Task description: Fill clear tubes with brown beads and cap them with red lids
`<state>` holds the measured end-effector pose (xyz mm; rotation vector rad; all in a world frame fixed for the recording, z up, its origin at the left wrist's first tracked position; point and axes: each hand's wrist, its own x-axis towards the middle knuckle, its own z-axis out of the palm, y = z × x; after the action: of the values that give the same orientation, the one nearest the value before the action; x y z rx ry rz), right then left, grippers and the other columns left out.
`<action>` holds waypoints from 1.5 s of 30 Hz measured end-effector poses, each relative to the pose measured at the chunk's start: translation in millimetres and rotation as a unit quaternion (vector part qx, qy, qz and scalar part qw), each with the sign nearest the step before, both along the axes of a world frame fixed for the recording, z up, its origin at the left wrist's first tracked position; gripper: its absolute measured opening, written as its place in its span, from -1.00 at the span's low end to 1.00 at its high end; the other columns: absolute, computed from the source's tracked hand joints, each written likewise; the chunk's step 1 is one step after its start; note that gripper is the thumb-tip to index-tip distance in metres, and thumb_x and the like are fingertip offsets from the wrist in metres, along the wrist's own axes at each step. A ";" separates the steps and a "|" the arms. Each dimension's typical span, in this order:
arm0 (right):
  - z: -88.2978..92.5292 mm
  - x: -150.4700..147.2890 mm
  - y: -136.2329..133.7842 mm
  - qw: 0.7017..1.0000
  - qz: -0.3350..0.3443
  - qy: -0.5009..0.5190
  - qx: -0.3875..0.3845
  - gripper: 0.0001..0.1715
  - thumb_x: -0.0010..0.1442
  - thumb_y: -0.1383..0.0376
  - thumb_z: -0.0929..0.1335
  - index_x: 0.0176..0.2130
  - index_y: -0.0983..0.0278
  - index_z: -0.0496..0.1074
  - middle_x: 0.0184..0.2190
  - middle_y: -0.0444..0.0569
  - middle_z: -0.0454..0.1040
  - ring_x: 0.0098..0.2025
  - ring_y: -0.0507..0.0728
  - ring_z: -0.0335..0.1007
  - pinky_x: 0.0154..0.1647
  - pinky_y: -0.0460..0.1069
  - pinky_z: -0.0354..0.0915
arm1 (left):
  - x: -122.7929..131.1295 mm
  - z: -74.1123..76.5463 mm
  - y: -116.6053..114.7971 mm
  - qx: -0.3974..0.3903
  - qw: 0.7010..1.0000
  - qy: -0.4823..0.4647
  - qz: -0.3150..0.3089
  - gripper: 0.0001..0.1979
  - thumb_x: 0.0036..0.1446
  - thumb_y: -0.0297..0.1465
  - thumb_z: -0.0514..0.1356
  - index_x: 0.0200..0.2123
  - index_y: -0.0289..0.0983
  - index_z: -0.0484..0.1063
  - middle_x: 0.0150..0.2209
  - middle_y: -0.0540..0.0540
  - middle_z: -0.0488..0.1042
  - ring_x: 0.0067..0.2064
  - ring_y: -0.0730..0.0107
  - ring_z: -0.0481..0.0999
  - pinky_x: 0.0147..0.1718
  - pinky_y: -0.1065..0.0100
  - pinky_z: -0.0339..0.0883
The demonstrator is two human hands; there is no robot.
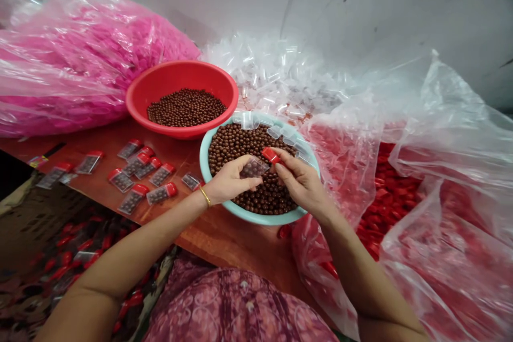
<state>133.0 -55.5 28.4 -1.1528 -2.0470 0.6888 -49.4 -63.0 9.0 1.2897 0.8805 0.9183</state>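
Across the view, a wooden desk [224,230] hemmed in by bulging plastic sacks: pink pieces [72,75] at far left, red caps [393,197] at right, and a loose heap of clear tubes [264,75] behind. On the desk, a red basin [180,77] and a pale teal bowl [248,215], both full of glossy brown balls [236,144], with filled, capped tubes [160,192] scattered to the left. Over the teal bowl, both hands closed in pinches: left hand [228,181] on a clear plastic tube [254,168] of brown balls, right hand [300,184] on a small red cap [271,156] just beside it. Tube likely light, stiff and slick, safest held by its barrel; cap tiny, easily dropped.
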 end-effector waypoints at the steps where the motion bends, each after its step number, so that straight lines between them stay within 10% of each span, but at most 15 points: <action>1: -1.3 -1.7 -0.4 0.999 0.017 -0.011 0.027 -0.56 0.25 0.24 0.20 0.09 0.23 0.35 -0.06 -0.01 0.51 -0.10 0.10 0.45 -0.07 0.02 0.37 | -0.1 -0.6 -0.5 0.016 1.000 0.015 0.007 -0.69 -0.09 -0.44 0.25 -0.21 -0.33 0.35 -0.36 0.02 0.38 -0.36 0.53 0.34 -0.35 0.45 0.31; 10: -4.2 -2.8 -9.7 0.973 0.062 -0.151 0.162 -0.53 0.31 0.29 0.14 0.17 0.26 0.24 -0.24 0.02 0.52 -0.22 0.07 0.48 -0.21 -0.06 0.40 | -0.5 0.6 -4.9 0.069 0.993 0.090 0.033 -0.82 -0.07 -0.35 0.21 -0.38 -0.33 0.33 -0.49 0.07 0.27 -0.47 0.54 0.26 -0.46 0.45 0.19; 30: -6.2 -23.0 -25.1 0.802 -0.034 -0.392 0.449 -0.62 0.23 0.40 0.16 -0.05 0.58 0.35 -0.60 -0.04 0.40 -0.64 0.03 0.24 -0.64 -0.04 0.08 | 1.4 6.3 -7.5 0.101 0.962 0.236 0.098 -0.86 -0.22 -0.45 0.16 -0.62 -0.27 0.18 -0.63 0.12 0.19 -0.54 0.56 0.16 -0.53 0.45 0.02; 37: 8.1 -12.6 -10.9 0.888 0.086 -0.238 0.383 -0.66 0.22 0.40 0.18 -0.08 0.46 0.41 -0.62 -0.11 0.43 -0.63 0.00 0.28 -0.60 -0.09 0.14 | 0.9 6.3 -9.6 0.122 0.963 0.225 0.083 -0.89 -0.20 -0.43 0.16 -0.60 -0.29 0.24 -0.61 0.11 0.23 -0.53 0.56 0.18 -0.52 0.47 0.04; 42: 7.4 -18.2 -2.4 0.982 0.034 -0.018 0.186 -0.61 0.30 0.23 0.14 -0.28 0.31 0.48 -0.56 -0.10 0.44 -0.55 -0.01 0.33 -0.53 -0.10 0.22 | 0.5 7.9 -14.4 0.145 0.956 0.247 0.069 -0.88 -0.18 -0.39 0.16 -0.60 -0.29 0.24 -0.65 0.11 0.20 -0.56 0.56 0.17 -0.55 0.47 0.01; 45: 4.2 -35.7 4.9 0.987 -0.029 0.160 -0.005 -0.40 0.31 0.03 0.02 -0.19 0.29 0.45 -0.53 -0.10 0.39 -0.58 -0.01 0.27 -0.56 -0.09 0.23 | 1.3 9.3 -16.4 0.167 0.944 0.278 0.054 -0.86 -0.22 -0.42 0.16 -0.64 -0.28 0.21 -0.68 0.12 0.15 -0.59 0.58 0.12 -0.58 0.47 -0.03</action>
<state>97.3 -50.7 32.6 -1.0298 -1.7365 0.8000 -48.1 -79.4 18.3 1.8607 1.2791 0.8179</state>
